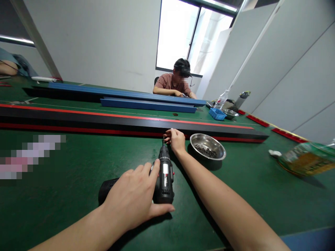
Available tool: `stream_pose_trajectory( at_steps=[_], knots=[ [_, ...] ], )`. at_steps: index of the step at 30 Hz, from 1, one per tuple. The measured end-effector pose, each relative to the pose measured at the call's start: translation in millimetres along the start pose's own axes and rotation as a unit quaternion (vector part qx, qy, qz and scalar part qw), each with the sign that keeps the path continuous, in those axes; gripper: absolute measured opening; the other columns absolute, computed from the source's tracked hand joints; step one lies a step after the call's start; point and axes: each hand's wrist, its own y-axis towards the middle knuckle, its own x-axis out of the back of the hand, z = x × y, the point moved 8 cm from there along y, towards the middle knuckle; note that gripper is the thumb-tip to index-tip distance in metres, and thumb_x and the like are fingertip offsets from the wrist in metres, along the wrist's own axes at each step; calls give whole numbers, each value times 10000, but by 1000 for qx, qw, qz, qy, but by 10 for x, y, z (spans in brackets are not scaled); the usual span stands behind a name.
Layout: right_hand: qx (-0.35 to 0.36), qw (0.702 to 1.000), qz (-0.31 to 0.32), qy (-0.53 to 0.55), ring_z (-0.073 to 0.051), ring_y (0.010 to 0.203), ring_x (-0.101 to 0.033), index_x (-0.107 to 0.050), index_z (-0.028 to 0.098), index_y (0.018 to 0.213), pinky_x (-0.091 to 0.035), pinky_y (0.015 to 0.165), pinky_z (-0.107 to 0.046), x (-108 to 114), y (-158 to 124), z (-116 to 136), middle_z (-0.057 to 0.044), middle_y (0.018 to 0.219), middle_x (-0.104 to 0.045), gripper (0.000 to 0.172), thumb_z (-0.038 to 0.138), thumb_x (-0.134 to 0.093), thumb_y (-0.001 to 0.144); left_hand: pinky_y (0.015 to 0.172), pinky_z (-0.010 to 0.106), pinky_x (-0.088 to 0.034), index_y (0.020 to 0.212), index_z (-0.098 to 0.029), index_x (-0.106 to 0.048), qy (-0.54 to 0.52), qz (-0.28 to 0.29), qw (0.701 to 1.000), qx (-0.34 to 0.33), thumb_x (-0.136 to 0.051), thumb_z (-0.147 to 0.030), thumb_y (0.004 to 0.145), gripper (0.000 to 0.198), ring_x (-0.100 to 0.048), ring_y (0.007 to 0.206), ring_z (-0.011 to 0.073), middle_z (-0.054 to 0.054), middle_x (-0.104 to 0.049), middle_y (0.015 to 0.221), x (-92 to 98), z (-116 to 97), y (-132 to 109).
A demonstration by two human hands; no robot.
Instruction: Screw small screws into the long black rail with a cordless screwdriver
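Note:
A black cordless drill (164,174) lies on its side on the green table, its bit pointing away from me toward a long black bar with red edges (125,122). Wrapped over the drill's handle and body is my left hand (133,191), the thumb stretched along its rear. At the tip of the bit, against the near side of the bar, my right hand (176,140) has its fingers curled together; whatever they pinch is too small to make out. Just right of that hand stands a steel bowl (209,139) with many small dark screws (205,151) in it.
Blue metal profiles (149,104) lie farther back on the table (65,209). Across from me sits a person (172,83). A blue basket (217,114) and another steel bowl (230,113) stand back right. A plastic jar (309,158) lies at the right.

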Motion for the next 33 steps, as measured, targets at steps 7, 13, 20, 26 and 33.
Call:
stream_pose_trajectory(
  at_steps=[7, 13, 20, 26, 33],
  knots=[
    [5, 998, 25, -63, -143, 579, -691, -769, 161, 884, -493, 563, -226, -35, -7, 13, -65, 787, -769, 426, 456, -474, 973, 862, 505, -590, 1570, -131, -425, 5, -6, 1000, 2, -574, -884, 757, 1117, -666, 1022, 342, 155, -673, 1179, -7, 9, -5],
    [19, 991, 60, -117, -174, 656, -717, -809, 172, 861, -512, 636, -254, -73, -8, 43, -62, 809, -786, 397, 462, -549, 940, 851, 507, -592, 1562, -136, -431, 6, -5, 1000, 0, -559, -894, 757, 1113, -667, 1011, 340, 153, -671, 1170, -8, 11, 12],
    [9, 992, 5, -127, -195, 685, -737, -797, 178, 871, -526, 678, -274, 19, 13, 14, -67, 830, -797, 393, 421, -499, 949, 831, 496, -598, 1538, -162, -463, 11, -1, 1000, 8, -559, -889, 763, 1067, -680, 993, 343, 147, -676, 1154, 25, 9, 34],
    [23, 988, 7, -155, -204, 701, -730, -794, 192, 873, -524, 699, -284, 12, 18, 7, -63, 827, -795, 388, 421, -490, 947, 807, 483, -606, 1527, -152, -478, 14, -7, 1000, 14, -542, -893, 771, 1060, -699, 993, 350, 159, -689, 1180, 23, 32, 77],
    [45, 977, 9, -208, -203, 798, -718, -807, 213, 883, -509, 759, -272, -13, -40, 63, -45, 872, -795, 343, 374, -509, 937, 798, 477, -604, 1528, -142, -472, 17, -20, 1000, 9, -535, -884, 785, 1052, -708, 982, 348, 150, -698, 1163, 29, 72, 132]
  ],
)
